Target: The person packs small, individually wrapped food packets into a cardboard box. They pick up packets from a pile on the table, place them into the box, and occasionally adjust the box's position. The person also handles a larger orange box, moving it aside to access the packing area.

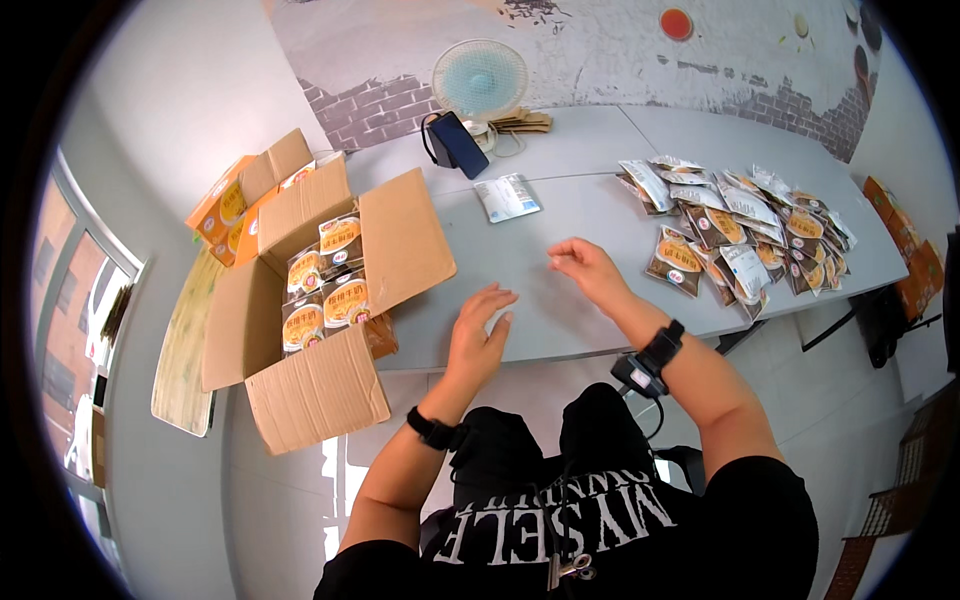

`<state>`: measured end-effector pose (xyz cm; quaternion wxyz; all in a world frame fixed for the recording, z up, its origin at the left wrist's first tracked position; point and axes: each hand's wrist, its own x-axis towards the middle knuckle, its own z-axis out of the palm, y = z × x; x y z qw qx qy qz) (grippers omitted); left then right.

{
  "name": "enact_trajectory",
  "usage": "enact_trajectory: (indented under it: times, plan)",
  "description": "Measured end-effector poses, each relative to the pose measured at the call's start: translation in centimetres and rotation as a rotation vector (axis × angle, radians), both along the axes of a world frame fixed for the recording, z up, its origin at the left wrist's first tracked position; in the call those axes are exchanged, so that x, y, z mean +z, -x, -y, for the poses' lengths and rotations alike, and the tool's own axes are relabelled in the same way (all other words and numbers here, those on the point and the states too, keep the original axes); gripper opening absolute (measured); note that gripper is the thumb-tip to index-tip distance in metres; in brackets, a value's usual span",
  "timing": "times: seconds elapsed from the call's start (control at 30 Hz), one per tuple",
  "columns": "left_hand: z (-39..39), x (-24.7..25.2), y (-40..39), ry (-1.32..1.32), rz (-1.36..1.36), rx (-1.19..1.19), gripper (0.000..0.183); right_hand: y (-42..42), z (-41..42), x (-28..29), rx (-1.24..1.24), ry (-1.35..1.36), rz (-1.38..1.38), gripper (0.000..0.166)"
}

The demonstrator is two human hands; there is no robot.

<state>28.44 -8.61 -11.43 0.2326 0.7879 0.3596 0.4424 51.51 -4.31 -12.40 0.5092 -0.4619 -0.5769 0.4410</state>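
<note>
My left hand (pixel 480 334) is held over the front edge of the grey table, fingers apart and empty, just right of an opened cardboard box (pixel 319 390). Rows of brown and orange food packets (pixel 345 298) lie inside that box, faces up. Over the middle of the table is my right hand (pixel 589 271), its fingers curled with a gap to the thumb, and no object shows in it. One packet with its silver-white back up (pixel 508 198) lies alone beyond both hands. To the right of my right hand spreads a loose pile of similar packets (pixel 716 226), some face up, some turned over.
A phone (pixel 459 144) leans on a dark stand at the back, before a small fan (pixel 480 80) and some folded brown cardboard (pixel 529 121). Orange cartons (pixel 225 206) stand behind the opened box. More orange cartons (pixel 911 251) are beyond the table's right end.
</note>
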Motion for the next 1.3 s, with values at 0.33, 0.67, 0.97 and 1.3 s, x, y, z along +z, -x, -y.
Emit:
enact_trajectory:
  times: [0.33, 0.67, 0.97, 1.3]
  plan:
    - [-3.4, -4.5, 0.6, 0.106, 0.184, 0.227, 0.021, 5.2, -10.7, 1.6, -0.189, -0.391, 1.195, 0.035]
    - [-3.7, -4.5, 0.5, 0.147, 0.213, 0.202, 0.022, 9.2, -17.9, -1.9, -0.333, -0.629, 1.603, 0.014]
    - [-3.2, -4.0, 0.7, 0.156, 0.211, 0.217, 0.023, 9.0, -17.0, -1.2, -0.238, -0.855, 1.836, 0.012]
    - [-3.2, -4.7, 0.7, 0.104, 0.165, 0.213, 0.02, 6.0, -15.3, 2.5, -0.233, -0.792, 1.724, 0.012]
